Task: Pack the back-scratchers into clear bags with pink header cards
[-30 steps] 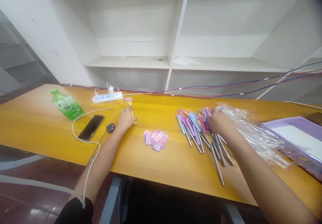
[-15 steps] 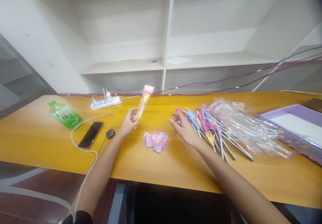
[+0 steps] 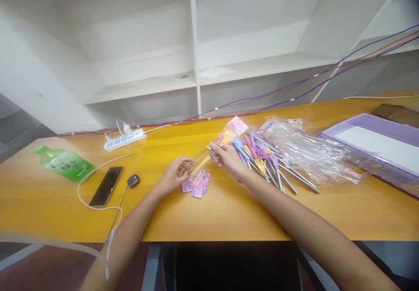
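A yellow back scratcher (image 3: 200,164) in a clear plastic sleeve with a pink card (image 3: 238,125) at its top slants between my hands. My right hand (image 3: 229,160) is closed on it just below the hand-shaped head. At the lower end of the sleeve are the curled fingers of my left hand (image 3: 175,174), which pinch it. Below lies a small pile of pink and purple cards (image 3: 197,186). Beside my right hand is a heap of back scratchers (image 3: 262,153) in several colours, with metal rods.
Clear plastic sleeves (image 3: 307,147) lie right of the heap, near a purple box (image 3: 347,125). On the left are a green bottle (image 3: 67,163), a phone (image 3: 106,186), a small black case (image 3: 133,180) and a power strip (image 3: 126,140). A white cable (image 3: 79,190) loops there.
The bagged back scratcher has moved right and tilted over, from my left hand alone to between both hands. My right hand has taken hold of it. The view has shifted right.
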`<state>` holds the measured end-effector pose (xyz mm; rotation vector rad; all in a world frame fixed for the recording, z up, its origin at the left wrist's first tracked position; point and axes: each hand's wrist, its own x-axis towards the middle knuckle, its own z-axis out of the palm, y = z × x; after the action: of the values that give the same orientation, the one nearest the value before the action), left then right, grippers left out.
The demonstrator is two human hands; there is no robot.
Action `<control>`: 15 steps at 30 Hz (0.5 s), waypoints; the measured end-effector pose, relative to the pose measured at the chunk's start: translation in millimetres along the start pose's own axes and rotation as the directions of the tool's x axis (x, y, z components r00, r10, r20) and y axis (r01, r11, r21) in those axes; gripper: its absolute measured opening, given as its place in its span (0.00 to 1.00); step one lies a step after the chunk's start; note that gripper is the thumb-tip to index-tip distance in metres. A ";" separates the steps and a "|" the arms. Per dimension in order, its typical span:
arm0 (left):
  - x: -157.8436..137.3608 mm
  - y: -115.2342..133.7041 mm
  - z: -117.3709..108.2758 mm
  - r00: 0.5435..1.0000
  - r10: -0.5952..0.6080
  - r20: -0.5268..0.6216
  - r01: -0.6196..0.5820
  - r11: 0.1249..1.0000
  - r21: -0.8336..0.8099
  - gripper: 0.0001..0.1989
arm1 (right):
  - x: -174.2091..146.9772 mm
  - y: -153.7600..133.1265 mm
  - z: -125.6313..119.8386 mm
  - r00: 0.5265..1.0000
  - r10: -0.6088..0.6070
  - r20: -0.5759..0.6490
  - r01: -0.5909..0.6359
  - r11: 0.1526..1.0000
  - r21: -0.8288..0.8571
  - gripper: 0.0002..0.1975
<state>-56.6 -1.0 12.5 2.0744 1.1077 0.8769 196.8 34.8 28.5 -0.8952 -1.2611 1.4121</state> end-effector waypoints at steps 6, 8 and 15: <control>3.5 -16.5 4.7 0.979 -0.114 -0.167 0.099 0.990 -0.099 0.07 | 15.4 -20.6 7.2 0.996 -0.052 -0.077 0.055 0.998 0.035 0.26; 5.2 -18.8 5.4 0.968 -0.132 -0.213 0.107 0.986 -0.125 0.07 | 5.6 -18.0 19.6 0.988 -0.062 -0.144 0.085 0.984 0.159 0.25; 8.2 -24.5 -1.5 0.979 -0.048 -0.200 0.052 0.999 0.014 0.11 | -35.0 12.1 39.9 0.959 -0.007 -0.283 0.152 0.857 0.493 0.21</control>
<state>-65.3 17.5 -3.3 1.9975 1.2713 1.0726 164.3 -8.2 20.8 -0.6286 -0.6535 1.4048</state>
